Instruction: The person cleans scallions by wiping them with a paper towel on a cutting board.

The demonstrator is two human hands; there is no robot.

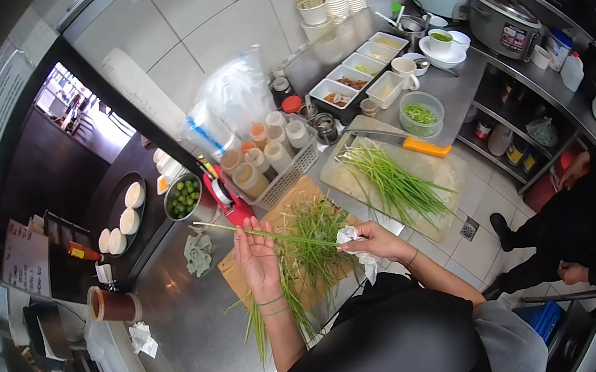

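Note:
My right hand is closed around a crumpled white paper towel, at the root of a bunch of thin green stalks. One green onion stretches from there to my left hand, its pale end pointing left. My left palm faces up with the fingers extended, and the stalk lies across them. Below both hands, a loose heap of green onions covers much of a brown board. To the right, trimmed green onions lie on a white cutting board beside a knife with an orange handle.
A basket of squeeze bottles, a red tape dispenser and a bowl of green limes stand behind the board. Chopped greens fill a plastic tub. A green cloth lies left. Another person stands at right.

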